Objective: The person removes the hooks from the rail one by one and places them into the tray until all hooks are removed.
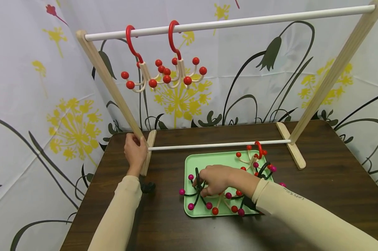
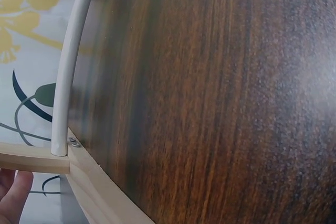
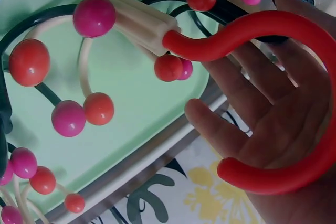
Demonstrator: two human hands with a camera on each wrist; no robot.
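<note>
My left hand (image 1: 135, 150) grips the foot of the rack's left wooden post (image 1: 115, 89); its fingertips (image 2: 17, 192) show against the wood in the left wrist view. Over the green tray (image 1: 204, 159), my right hand (image 1: 218, 177) pinches a black multi-arm hook hanger with pink balls (image 1: 191, 206) around its neck. In the right wrist view the palm (image 3: 286, 114) faces the camera, and a red hook (image 3: 262, 22) on a cream hanger stands in front of it. Two red-hooked hangers (image 1: 180, 71) with red balls hang at the left of the white bar (image 1: 254, 21).
Several more red-ball and pink-ball hangers lie tangled in the tray's right half, partly under my right forearm. A lower white rod (image 1: 220, 144) joins the rack's wooden feet (image 1: 291, 146). A small black object (image 1: 148, 187) lies beside my left sleeve. Behind hangs a flowered curtain (image 1: 76, 129).
</note>
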